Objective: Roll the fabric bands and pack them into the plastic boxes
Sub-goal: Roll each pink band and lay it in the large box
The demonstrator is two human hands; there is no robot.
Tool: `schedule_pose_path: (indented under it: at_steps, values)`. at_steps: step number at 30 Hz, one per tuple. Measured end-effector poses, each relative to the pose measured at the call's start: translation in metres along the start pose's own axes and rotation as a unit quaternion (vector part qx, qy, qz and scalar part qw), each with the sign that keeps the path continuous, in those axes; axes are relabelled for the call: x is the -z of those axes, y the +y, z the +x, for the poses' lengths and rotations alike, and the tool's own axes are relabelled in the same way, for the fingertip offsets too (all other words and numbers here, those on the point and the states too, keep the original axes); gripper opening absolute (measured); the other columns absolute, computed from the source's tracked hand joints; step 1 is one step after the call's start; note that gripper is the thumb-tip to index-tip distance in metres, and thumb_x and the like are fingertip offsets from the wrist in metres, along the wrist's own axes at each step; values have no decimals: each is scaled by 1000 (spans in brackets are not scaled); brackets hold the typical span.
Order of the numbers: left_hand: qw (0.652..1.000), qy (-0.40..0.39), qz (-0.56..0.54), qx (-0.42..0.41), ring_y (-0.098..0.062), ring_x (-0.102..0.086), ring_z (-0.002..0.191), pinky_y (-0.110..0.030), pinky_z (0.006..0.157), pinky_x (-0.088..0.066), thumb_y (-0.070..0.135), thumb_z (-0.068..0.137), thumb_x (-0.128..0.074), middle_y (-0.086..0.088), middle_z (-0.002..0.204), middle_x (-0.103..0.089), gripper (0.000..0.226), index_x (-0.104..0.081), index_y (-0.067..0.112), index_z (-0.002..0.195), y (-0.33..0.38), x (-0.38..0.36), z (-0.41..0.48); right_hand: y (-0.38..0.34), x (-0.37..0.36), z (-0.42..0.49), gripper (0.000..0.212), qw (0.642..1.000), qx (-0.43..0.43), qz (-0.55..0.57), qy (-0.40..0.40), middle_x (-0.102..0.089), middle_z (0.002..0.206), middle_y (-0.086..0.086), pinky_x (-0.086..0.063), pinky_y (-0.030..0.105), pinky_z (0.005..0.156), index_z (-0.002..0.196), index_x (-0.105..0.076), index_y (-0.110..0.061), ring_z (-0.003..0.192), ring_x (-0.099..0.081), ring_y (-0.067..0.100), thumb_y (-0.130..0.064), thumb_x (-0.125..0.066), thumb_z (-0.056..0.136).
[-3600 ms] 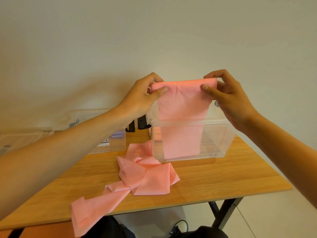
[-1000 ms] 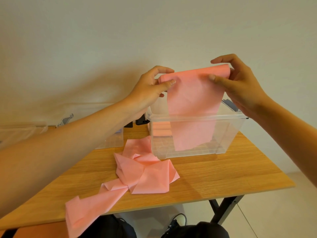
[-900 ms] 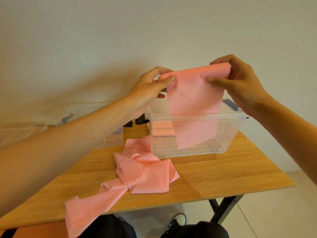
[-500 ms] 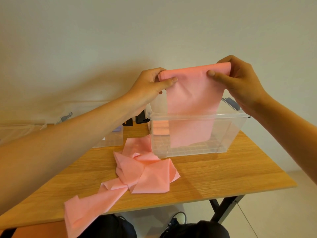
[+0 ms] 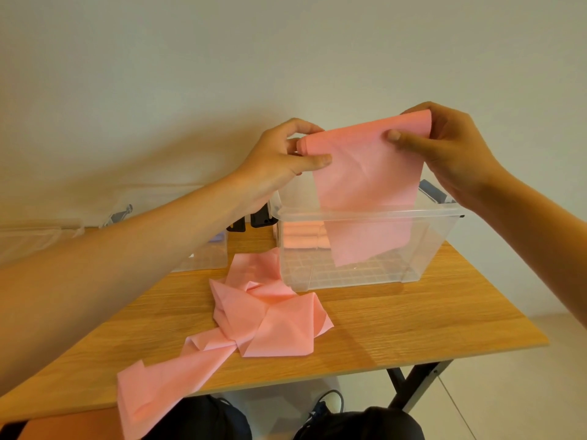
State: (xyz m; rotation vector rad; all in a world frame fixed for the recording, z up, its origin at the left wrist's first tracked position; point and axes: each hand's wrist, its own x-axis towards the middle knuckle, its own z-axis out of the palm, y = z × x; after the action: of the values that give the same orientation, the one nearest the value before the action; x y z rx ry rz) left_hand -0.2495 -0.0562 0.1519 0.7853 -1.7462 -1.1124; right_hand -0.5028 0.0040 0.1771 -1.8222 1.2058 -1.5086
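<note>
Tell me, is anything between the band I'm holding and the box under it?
Nothing visible. The left hand and right hand pinch the band by its rolled top over the open box, its tail hanging inside. Rolled bands lie at its left end, beside the tail.

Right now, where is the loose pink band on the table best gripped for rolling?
The loose pink band: pinch its free end hanging over the table's near edge, both corners, from the near side. That end hangs clear of the wood, so both faces are reachable; the middle is a folded heap beside the plastic box.
</note>
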Motion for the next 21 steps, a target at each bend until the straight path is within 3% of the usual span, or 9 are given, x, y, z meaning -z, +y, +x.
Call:
schedule_pose_path:
  at_steps: [5,9,12,17,21]
  values:
    - [999,12,43,-13,-6,-61,84,-23,76,-47,27,94,-71,7,90,-67,8,-67,23,99,0,-4,1,-1,-3,1,31,1000,1,-9,28,-67,82,-2,-51,23,65,96,-65,-9,74,-64,10,-34,-78,84]
    - [1000,15,24,1,-3,-59,77,-24,77,-47,29,95,-69,14,79,-63,11,-66,20,88,-1,-5,3,-4,-5,2,38,999,-1,-2,33,-68,86,-1,-50,23,63,106,-65,-9,74,-64,9,-35,-79,81]
    - [1000,17,-10,16,1,-59,70,-24,77,-46,29,94,-69,20,70,-63,12,-67,17,93,-2,-4,4,-5,0,3,41,999,-8,30,-7,-69,89,2,-51,24,63,116,-61,-15,78,-64,15,-22,-80,80]
    - [1000,11,-24,14,-5,-62,80,-25,78,-47,31,92,-73,9,96,-69,29,-66,22,119,-1,-1,5,-2,3,3,45,1000,4,8,-7,-71,93,2,-57,28,74,118,-61,0,86,-69,15,-18,-77,81]
    - [1000,-3,22,-19,-6,-60,85,-20,72,-46,20,87,-78,3,98,-67,29,-66,22,113,-2,-4,4,-1,2,3,30,1000,9,-10,19,-69,83,-1,-55,26,68,105,-62,-5,76,-67,12,-23,-76,86]
